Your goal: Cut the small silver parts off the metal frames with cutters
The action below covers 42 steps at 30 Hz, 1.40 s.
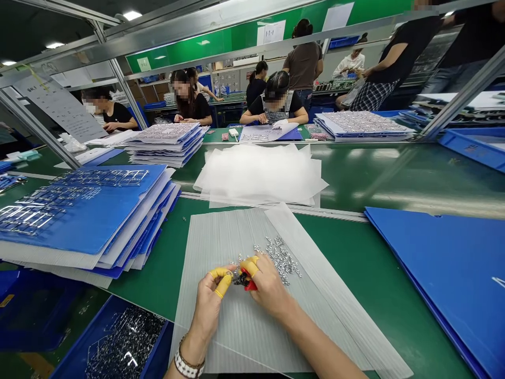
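Note:
My left hand (210, 302) and my right hand (270, 287) meet over a grey corrugated sheet (236, 237) on the green bench. Both wear yellow finger cots. My right hand is closed on small red-handled cutters (245, 280). My left hand pinches a tiny metal part (233, 272) at the cutter's tip. A scatter of several small silver metal parts (281, 258) lies on the sheet just beyond my right hand.
A stack of blue boards carrying metal part frames (82, 210) lies at left. White translucent sheets (260, 173) lie ahead. A blue board (453, 268) is at right, a blue bin of metal frames (118, 342) at lower left. Several people work at benches behind.

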### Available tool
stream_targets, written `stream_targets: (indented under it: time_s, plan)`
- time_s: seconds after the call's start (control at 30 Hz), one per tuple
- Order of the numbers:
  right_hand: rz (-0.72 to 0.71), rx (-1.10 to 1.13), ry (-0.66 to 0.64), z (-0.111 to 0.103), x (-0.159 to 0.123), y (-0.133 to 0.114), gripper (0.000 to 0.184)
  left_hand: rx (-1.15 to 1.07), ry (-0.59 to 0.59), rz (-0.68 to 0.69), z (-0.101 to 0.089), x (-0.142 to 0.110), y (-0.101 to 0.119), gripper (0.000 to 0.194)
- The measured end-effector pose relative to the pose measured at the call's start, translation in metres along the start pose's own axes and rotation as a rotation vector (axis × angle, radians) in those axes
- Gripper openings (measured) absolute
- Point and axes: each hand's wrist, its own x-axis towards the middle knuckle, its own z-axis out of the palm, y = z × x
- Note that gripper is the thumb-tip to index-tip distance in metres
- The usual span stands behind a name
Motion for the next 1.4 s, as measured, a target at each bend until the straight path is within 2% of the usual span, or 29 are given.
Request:
stream_targets:
  time_s: [0.13,0.27,0.4,0.5,0.63,0.73,0.83,0.93,1.03,1.23,1.4]
  plan:
    - [-0.033,-0.045,0.091,-0.006,-0.009,-0.005,0.027,0.089,-0.112,0.078,0.002,0.001,0.000,0.016]
    - [-0.054,-0.097,0.102,-0.008,-0.015,-0.008,0.025,0.168,-0.168,0.186,0.008,0.001,-0.002,0.010]
    - [-0.022,0.000,0.091,-0.005,-0.022,-0.008,0.029,0.138,-0.149,0.124,0.008,0.002,-0.009,0.012]
    - [0.130,0.258,0.062,-0.001,-0.028,-0.013,0.023,0.136,-0.115,0.114,0.005,0.004,-0.015,0.014]
    - [0.547,0.659,0.045,0.005,-0.028,-0.020,0.005,0.206,-0.085,0.201,0.005,0.006,-0.014,0.013]
    - [0.796,0.883,0.117,0.006,-0.022,-0.022,0.017,0.198,-0.099,0.207,0.005,0.008,-0.009,0.016]
    - [0.952,0.952,0.256,0.006,-0.016,-0.021,0.027,0.205,-0.071,0.147,0.005,0.011,-0.005,0.020]
    - [1.026,0.954,0.352,0.006,-0.014,-0.021,0.032,0.266,-0.063,0.111,0.006,0.013,-0.001,0.023]
    - [1.026,0.958,0.396,0.009,-0.015,-0.021,0.033,0.351,-0.067,0.132,0.011,0.016,0.000,0.021]
    - [1.047,1.012,0.434,0.013,-0.015,-0.020,0.032,0.466,0.007,0.206,0.014,0.025,-0.006,0.018]
    - [1.120,1.017,0.453,0.013,-0.011,-0.022,0.032,0.420,0.011,0.176,0.017,0.032,-0.006,0.020]
